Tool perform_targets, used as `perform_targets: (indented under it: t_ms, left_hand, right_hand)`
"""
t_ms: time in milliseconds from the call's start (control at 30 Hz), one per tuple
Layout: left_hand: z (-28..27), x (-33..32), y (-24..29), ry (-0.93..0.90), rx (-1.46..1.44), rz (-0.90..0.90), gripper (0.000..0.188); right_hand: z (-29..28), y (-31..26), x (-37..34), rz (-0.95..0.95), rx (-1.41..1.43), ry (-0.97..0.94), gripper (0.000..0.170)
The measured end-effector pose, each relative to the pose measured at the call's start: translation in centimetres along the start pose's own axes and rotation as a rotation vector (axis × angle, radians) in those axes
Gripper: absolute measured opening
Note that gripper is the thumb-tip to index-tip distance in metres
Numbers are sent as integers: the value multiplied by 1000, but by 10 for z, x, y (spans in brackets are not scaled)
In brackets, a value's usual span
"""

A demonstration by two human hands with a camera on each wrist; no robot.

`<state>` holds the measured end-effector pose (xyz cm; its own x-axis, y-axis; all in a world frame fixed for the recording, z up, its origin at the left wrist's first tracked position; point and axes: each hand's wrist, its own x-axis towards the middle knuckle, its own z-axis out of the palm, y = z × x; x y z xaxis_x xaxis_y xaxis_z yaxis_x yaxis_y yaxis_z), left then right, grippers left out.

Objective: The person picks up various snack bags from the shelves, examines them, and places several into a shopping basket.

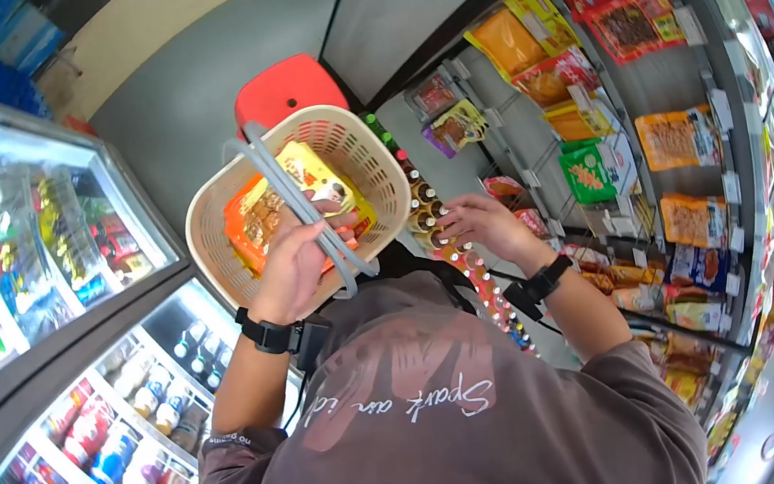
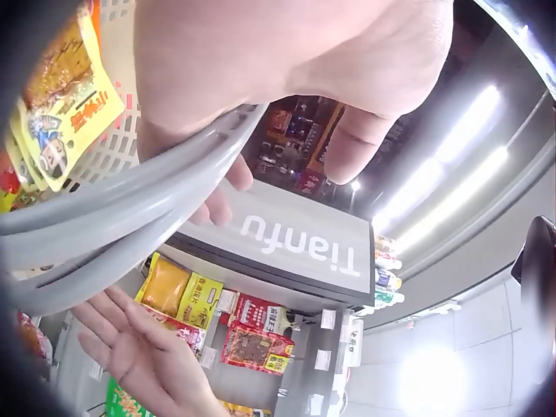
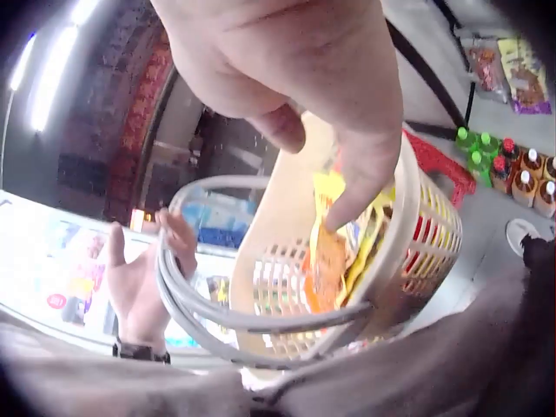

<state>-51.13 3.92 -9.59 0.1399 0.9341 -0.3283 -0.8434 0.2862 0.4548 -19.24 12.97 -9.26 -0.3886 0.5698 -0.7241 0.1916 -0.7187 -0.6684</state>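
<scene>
My left hand (image 1: 288, 270) holds the grey handles (image 1: 302, 203) of a cream plastic basket (image 1: 209, 228), its fingers hooked round them and the thumb apart in the left wrist view. Inside the basket lie an orange snack packet (image 1: 248, 225) and a yellow snack packet (image 1: 297, 160), with more yellow packaging beneath. To the right of the basket, my right hand (image 1: 494, 228) is held in the air, its fingers loosely extended. Nothing is in its grasp; the left wrist view shows its palm and spread fingers (image 2: 122, 334).
Hanging snack packets (image 1: 679, 138) fill the rack on the right. Several drink bottles (image 3: 521, 178) stand on the floor between rack and basket. A red stool (image 1: 286, 86) is behind the basket. Lit glass-door coolers (image 1: 146, 412) line the left side.
</scene>
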Motion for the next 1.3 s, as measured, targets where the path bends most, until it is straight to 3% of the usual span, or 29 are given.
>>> perform_targets:
  t_ms: [100,167,200,267,367,433,467,533,600,667,800,867,1067,1133,1300]
  left_hand:
    - [2,26,7,-33,-36,-1,41]
    - [6,43,13,-63,-25,37,34]
    - [6,52,17,-71,-9,14,34]
    - [4,70,30,-102,-5,21,36]
    - [12,95,50,-111,32,41,34]
    - [20,115,63,-132,109,70,32]
    - [20,127,68,-139,127,64,32]
    - [15,154,76,-137,110,44,29]
    - [13,176,82,-112,120,26,28]
    - [13,194,87,-68,275,-10,29]
    - [2,228,93,45,349,-34,29]
    - [-10,246,91,26,347,-43,28]
    - [-24,280,81,71,302,-83,25]
    - [-23,282,79,155,361,-24,26]
    - [-24,288,82,192,439,28,22]
  right_hand:
    - [-45,27,-24,-33,-86,218,31]
    - [-81,66,-38,-59,-358,370,28]
    - [-91,82,-49,-58,-332,384,28]
    - [-106,118,-72,25,-628,451,24]
    - [-140,207,-95,154,-752,466,23]
    - [-137,239,-113,271,-534,478,25]
    - [-139,256,-119,263,-516,479,25]
    - [-144,292,-128,485,-365,504,27]
    - [-142,306,-136,534,-305,520,28]
    - [-138,306,-137,588,-248,535,28]
    - [-138,291,-129,491,-221,544,28]
    - [-141,276,-120,352,-247,561,26]
    - [-143,235,-97,262,-291,578,24]
    - [-146,232,-95,219,-308,557,24]
    - [-160,249,-95,300,-317,517,25]
